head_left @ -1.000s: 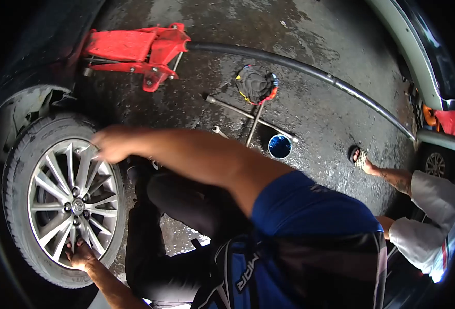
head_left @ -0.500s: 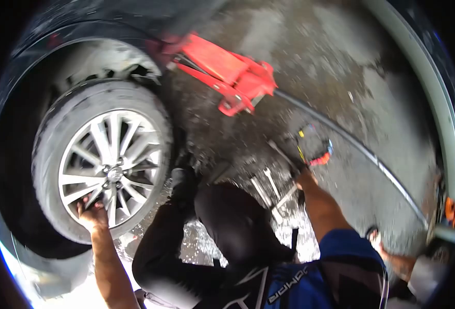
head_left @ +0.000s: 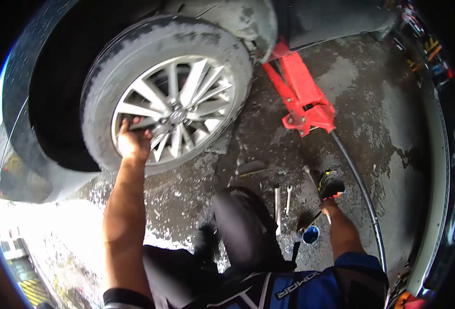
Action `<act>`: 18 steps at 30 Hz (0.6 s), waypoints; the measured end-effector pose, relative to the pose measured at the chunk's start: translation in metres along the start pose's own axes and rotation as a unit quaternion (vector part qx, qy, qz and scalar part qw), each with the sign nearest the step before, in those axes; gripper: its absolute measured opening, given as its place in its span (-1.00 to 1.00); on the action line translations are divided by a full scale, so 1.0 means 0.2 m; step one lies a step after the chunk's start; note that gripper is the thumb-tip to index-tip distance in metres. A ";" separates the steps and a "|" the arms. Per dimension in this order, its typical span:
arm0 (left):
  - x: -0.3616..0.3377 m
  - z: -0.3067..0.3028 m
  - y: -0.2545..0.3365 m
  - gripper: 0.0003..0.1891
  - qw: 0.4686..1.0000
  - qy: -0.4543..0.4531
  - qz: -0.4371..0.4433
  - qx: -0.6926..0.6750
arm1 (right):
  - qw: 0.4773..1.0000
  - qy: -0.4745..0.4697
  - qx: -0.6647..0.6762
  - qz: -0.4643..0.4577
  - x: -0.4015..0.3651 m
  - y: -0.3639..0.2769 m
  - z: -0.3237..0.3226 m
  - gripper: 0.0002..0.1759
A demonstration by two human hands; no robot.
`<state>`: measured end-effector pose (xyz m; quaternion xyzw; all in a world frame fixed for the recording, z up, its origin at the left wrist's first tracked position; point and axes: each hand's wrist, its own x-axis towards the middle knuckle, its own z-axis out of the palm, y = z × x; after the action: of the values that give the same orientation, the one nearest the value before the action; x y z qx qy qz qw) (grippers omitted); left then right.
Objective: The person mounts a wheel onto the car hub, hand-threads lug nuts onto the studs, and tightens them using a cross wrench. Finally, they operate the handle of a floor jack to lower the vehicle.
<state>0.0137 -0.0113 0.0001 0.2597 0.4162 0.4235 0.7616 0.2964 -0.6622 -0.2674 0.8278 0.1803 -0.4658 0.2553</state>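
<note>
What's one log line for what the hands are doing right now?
left hand: grips wheel spokes | right hand: at dark bundle on floor | nearby: red jack, wrenches, blue cup

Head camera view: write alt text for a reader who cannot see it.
A person's left hand grips the spokes of an alloy wheel, with a red floor jack reaching under the car beside it. The right hand touches a black-and-orange bundle on the wet floor, near two wrenches.
</note>
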 end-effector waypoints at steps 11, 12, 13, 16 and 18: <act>-0.05 0.01 0.02 -0.80 1.000 0.002 0.024 -0.002 | 0.850 0.083 0.475 -0.213 -0.92 -0.28 -0.47 -0.71; -0.04 0.00 0.02 -0.80 1.000 -0.006 0.020 0.009 | 0.793 0.071 0.552 -0.248 -1.06 -0.38 -0.55 -0.71; 0.00 -0.04 0.02 -0.80 1.000 -0.028 0.001 0.008 | 0.781 0.074 0.566 -0.253 -1.11 -0.42 -0.58 -0.56; -0.03 -0.04 0.02 -0.78 0.999 -0.040 -0.009 0.017 | 0.817 0.036 0.528 -0.229 -1.15 -0.41 -0.63 -0.34; -0.01 -0.05 0.02 -0.71 0.999 -0.046 -0.006 0.025 | 0.780 0.025 0.562 -0.272 -1.19 -0.37 -0.62 -0.34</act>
<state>0.0030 -0.0103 -0.0020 0.2954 0.3926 0.3956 0.7759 0.2217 -0.5437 -0.0261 0.7523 0.1103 -0.5136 -0.3976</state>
